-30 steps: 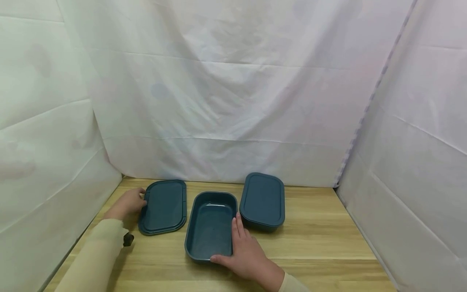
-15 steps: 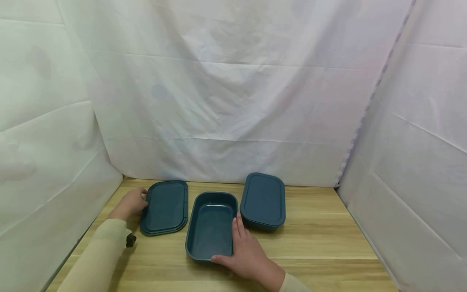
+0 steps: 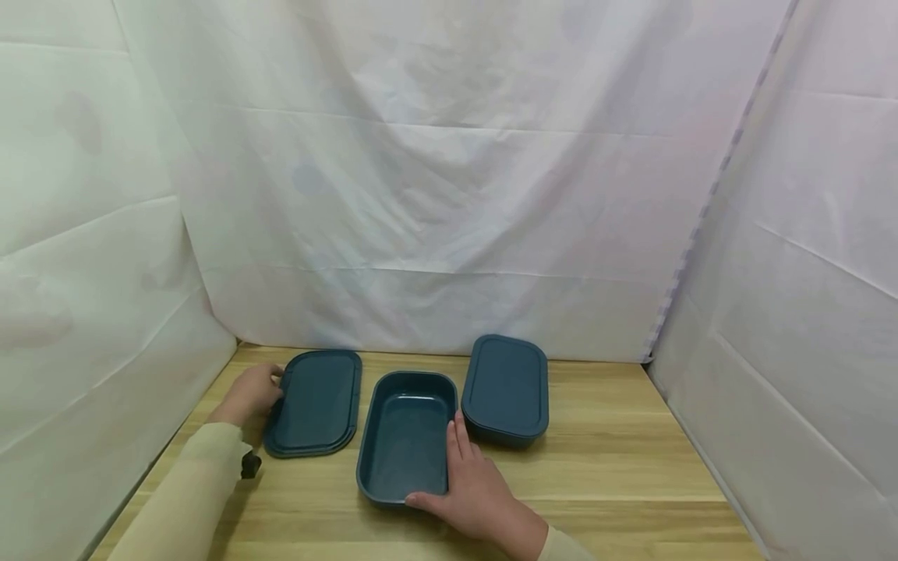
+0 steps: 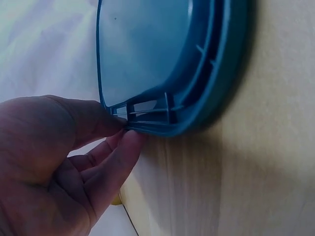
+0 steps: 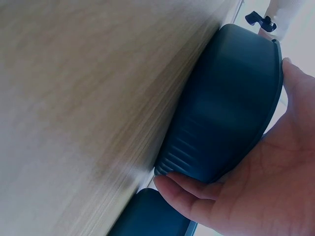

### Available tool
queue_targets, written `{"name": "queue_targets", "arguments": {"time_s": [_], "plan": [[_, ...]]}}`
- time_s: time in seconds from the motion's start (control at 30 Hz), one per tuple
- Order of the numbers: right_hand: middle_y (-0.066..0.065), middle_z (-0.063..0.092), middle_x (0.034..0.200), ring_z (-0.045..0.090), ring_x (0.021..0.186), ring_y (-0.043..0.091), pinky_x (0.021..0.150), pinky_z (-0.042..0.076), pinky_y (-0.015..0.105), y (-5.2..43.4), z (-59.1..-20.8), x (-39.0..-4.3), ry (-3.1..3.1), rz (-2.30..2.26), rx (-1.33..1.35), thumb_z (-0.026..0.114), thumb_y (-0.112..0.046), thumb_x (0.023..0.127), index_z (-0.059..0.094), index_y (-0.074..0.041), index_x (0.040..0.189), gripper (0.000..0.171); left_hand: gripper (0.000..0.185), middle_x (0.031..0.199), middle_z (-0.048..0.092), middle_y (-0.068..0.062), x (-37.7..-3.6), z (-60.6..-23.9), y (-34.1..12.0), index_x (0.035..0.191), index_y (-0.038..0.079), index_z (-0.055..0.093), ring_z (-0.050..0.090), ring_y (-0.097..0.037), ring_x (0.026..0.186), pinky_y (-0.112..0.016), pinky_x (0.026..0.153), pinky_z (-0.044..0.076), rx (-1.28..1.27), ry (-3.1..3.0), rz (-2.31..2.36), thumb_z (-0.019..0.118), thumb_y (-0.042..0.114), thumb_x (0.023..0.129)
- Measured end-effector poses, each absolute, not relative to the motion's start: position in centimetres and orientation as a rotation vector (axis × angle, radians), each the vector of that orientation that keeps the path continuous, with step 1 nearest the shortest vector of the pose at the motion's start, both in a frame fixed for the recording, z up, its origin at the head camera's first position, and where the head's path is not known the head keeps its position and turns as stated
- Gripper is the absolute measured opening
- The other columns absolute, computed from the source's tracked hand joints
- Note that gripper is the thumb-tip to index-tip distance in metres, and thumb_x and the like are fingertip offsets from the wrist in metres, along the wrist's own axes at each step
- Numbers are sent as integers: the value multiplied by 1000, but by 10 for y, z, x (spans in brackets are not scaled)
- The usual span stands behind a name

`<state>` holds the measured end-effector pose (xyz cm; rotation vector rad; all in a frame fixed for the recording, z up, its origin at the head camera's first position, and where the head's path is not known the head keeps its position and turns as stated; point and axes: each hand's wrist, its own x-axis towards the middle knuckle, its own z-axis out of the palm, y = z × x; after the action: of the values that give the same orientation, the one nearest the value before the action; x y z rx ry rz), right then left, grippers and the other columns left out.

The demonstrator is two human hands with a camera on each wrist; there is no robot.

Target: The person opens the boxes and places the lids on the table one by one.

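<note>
The left hand [image 3: 249, 393] reaches forward on a beige-sleeved forearm, its fingers [image 4: 115, 152] curled in a pinch against the thumb. The right hand [image 3: 473, 487] lies flatter (fingers extended forward, thumb spread sideways), palm down.

lid [image 4: 167, 64] cut off, wrist views blurry
</note>
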<state>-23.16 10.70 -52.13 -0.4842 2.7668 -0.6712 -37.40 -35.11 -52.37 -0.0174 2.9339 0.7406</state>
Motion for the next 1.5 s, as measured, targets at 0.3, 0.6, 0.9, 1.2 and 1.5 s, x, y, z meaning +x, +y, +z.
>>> {"name": "queue_targets", "arguments": {"time_s": [0.3, 0.6, 0.9, 1.2, 1.5], "plan": [[8, -7, 186, 38, 159, 44, 116, 44, 68, 107, -524, -232, 2775, -667, -485, 62, -96, 85, 12, -8, 178, 138, 44, 109, 74, -30, -378, -517, -357, 135, -19, 62, 72, -36, 90, -54, 81, 60, 102, 2985, 741, 67, -4, 95], [8, -8, 186, 38, 160, 44, 116, 44, 69, 107, -523, -232, 2771, -668, -484, 62, -95, 85, 12, -8, 178, 137, 41, 111, 70, -32, -380, -509, -358, 137, -19, 62, 71, -32, 83, -43, 68, 60, 131, 2952, 808, 62, -5, 98], [8, -7, 186, 37, 160, 45, 116, 43, 69, 106, -520, -230, 2753, -681, -471, 65, -93, 87, 13, -8, 178, 135, 41, 111, 69, -33, -381, -506, -361, 137, -20, 61, 70, -35, 86, -45, 70, 60, 138, 2927, 823, 59, -5, 99], [8, -6, 186, 38, 159, 45, 116, 43, 69, 107, -520, -230, 2752, -680, -471, 65, -93, 87, 14, -8, 178, 135, 40, 111, 68, -32, -383, -507, -363, 136, -19, 62, 69, -34, 86, -43, 69, 61, 98, 2897, 842, 59, -5, 99], [9, -7, 186, 38, 159, 44, 117, 43, 69, 107, -517, -231, 2751, -673, -480, 65, -92, 87, 12, -7, 178, 135, 41, 115, 68, -36, -386, -513, -365, 138, -21, 60, 71, -35, 86, -43, 67, 61, 92, 2886, 861, 57, -6, 100]]}}
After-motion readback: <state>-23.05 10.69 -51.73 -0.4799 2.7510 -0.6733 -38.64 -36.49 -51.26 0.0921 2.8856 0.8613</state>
